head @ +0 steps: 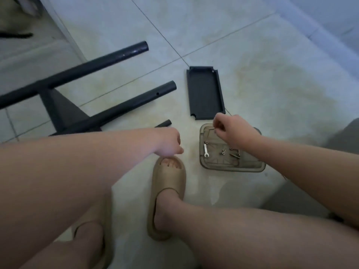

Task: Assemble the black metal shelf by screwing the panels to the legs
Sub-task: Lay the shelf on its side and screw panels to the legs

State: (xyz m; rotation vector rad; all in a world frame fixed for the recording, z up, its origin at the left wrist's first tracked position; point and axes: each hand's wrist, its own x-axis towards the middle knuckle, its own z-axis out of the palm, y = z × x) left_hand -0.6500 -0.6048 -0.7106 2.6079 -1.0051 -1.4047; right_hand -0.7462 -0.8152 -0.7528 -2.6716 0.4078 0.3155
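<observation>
Left forearm reaches forward across the view; left hand (169, 141) back up, fingers curled under and mostly hidden; right forearm comes in from the right; right hand (233, 131) pinches a small thin piece (216, 128) at its fingertips, other fingers curled; hands apart; bare legs bent below.

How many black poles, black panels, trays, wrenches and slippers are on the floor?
Black poles: 3
Black panels: 2 (one loose, one between poles)
Clear tray: 1
White wrench: 1
Tan slippers: 2
Total: 9
</observation>
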